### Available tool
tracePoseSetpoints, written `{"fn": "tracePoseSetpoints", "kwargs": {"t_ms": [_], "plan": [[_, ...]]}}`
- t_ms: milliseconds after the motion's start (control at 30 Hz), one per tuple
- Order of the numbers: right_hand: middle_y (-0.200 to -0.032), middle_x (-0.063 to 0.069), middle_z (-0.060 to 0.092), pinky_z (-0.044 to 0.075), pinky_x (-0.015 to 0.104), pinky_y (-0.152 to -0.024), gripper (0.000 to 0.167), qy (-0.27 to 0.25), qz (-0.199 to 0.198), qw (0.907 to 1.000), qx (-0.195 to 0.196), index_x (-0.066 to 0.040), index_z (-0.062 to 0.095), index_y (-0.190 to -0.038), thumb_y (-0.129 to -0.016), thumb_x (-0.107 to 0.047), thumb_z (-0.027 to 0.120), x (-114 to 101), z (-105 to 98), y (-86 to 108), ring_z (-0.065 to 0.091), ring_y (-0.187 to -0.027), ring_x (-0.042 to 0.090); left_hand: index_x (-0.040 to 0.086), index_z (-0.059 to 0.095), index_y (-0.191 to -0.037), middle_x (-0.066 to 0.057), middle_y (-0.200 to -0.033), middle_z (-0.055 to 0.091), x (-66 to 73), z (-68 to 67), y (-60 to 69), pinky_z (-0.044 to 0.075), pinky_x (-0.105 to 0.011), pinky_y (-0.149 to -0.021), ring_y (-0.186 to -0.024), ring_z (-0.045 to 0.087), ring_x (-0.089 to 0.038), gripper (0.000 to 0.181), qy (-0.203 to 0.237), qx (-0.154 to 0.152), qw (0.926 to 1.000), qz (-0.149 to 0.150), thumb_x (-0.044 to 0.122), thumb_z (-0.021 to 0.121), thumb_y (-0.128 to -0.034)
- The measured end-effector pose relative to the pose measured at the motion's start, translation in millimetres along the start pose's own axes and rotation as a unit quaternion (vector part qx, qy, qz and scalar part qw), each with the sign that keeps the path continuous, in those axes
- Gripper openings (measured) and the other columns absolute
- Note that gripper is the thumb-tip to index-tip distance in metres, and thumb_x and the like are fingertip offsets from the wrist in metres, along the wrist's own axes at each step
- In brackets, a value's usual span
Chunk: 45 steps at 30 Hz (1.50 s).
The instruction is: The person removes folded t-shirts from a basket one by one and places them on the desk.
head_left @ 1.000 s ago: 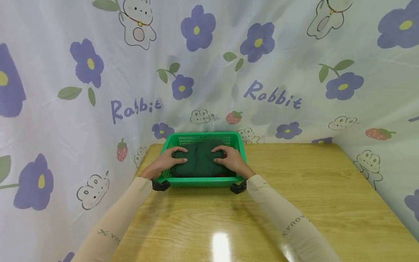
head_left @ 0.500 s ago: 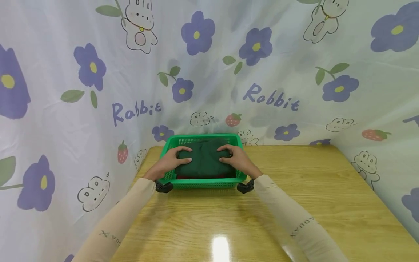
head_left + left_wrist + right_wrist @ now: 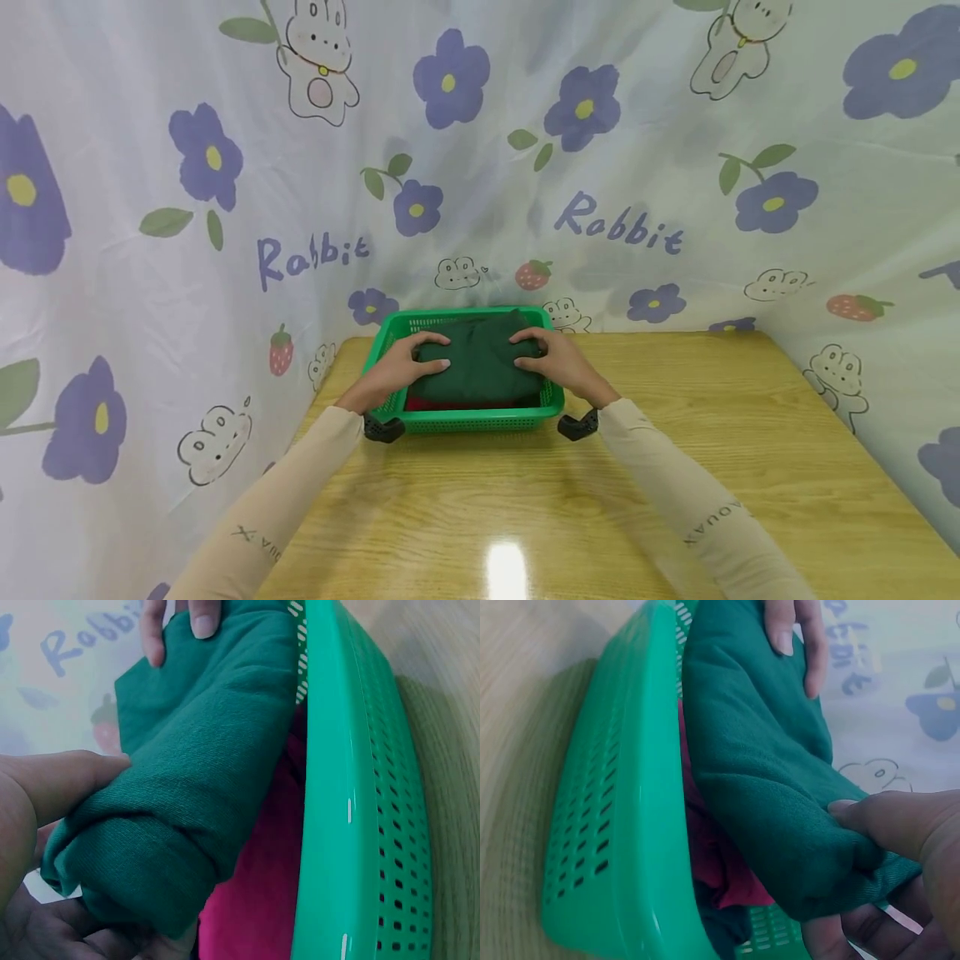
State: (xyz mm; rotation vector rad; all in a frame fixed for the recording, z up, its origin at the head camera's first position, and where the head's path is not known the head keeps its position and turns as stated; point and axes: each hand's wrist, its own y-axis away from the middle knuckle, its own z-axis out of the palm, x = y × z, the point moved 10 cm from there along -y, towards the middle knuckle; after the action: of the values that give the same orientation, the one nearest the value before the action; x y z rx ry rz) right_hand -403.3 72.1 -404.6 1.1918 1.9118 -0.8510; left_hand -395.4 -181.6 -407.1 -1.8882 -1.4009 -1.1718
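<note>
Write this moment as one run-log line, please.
left hand: grips folded green cloth | right hand: grips its other end | red cloth: below, in green basket

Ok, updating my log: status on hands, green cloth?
Left hand, right hand gripping folded green cloth. Red cloth below, inside perforated green basket. No obstruction visible.

White fabric drapes (image 3: 487,204) printed with purple flowers (image 3: 448,79), red strawberries (image 3: 533,275) and outlined cartoon rabbits (image 3: 322,42) hang behind and on both sides of a yellowish wood-grain table (image 3: 675,400), its glossy top catching white glare (image 3: 506,571).

left grip (image 3: 397,367), right grip (image 3: 562,362) | hold green cloth (image 3: 480,362) (folded) | basket (image 3: 465,415) beneath
</note>
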Motion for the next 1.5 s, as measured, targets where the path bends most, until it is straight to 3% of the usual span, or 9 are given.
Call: {"fn": "tracePoseSetpoints", "kwargs": {"t_ms": [200,400,633,800,1200,1500], "plan": [[-0.078,0.007,0.050,0.043,0.031,-0.060,0.035,-0.002,-0.003,0.9999,0.010,-0.021,0.070,-0.129,-0.095,-0.019,0.077,3,-13,5.0,0.041,-0.066,0.020,0.028,0.059,-0.140,0.001,-0.161,0.034,10.5,6.9,-4.5,0.046,-0.049,-0.100,-0.134,0.045,-0.030,0.046,-0.007,-0.005,0.9999,0.012,0.037,0.074,-0.0976],[-0.080,0.006,0.043,0.037,0.032,-0.058,0.034,0.009,-0.004,0.9999,0.012,-0.022,0.071,-0.129,-0.096,-0.020,0.077,4,-22,12.6,0.033,-0.065,0.020,0.026,0.059,-0.141,-0.001,-0.160,0.035,18.5,17.0,-4.4,0.046,-0.047,-0.099,-0.133,0.046,-0.029,0.045,-0.005,-0.011,0.9999,0.009,0.035,0.073,-0.0985],[-0.075,0.004,0.048,0.041,0.033,-0.059,0.035,0.010,0.007,0.9999,0.011,-0.023,0.069,-0.131,-0.096,-0.020,0.077,11,-33,18.6,0.039,-0.066,0.021,0.029,0.059,-0.140,0.001,-0.158,0.037,25.6,27.9,-6.5,0.048,-0.047,-0.099,-0.128,0.049,-0.028,0.044,-0.002,-0.012,0.9998,0.013,0.037,0.073,-0.0983],[-0.070,0.004,0.042,0.040,0.032,-0.056,0.035,0.012,0.013,0.9997,0.017,-0.023,0.070,-0.130,-0.096,-0.021,0.077,15,-43,24.8,0.038,-0.062,0.021,0.030,0.060,-0.139,0.000,-0.156,0.039,31.0,36.3,-11.8,0.049,-0.046,-0.096,-0.123,0.053,-0.028,0.044,-0.001,-0.017,0.9996,0.023,0.037,0.073,-0.0977],[-0.071,0.002,0.034,0.036,0.031,-0.056,0.034,0.018,0.016,0.9992,0.032,-0.023,0.070,-0.129,-0.096,-0.021,0.076,23,-66,36.8,0.031,-0.061,0.021,0.030,0.062,-0.136,-0.003,-0.137,0.054,44.5,53.4,-26.3,0.057,-0.041,-0.084,-0.104,0.063,-0.027,0.041,0.022,-0.024,0.9989,0.033,0.032,0.075,-0.0971],[-0.070,0.002,0.035,0.036,0.030,-0.056,0.035,0.023,0.020,0.9988,0.039,-0.023,0.069,-0.131,-0.097,-0.020,0.076,31,-81,43.3,0.033,-0.062,0.021,0.026,0.061,-0.137,-0.006,-0.129,0.059,56.5,66.9,-32.4,0.058,-0.041,-0.084,-0.102,0.066,-0.027,0.041,0.043,-0.038,0.9970,0.052,0.030,0.074,-0.0983]]}}
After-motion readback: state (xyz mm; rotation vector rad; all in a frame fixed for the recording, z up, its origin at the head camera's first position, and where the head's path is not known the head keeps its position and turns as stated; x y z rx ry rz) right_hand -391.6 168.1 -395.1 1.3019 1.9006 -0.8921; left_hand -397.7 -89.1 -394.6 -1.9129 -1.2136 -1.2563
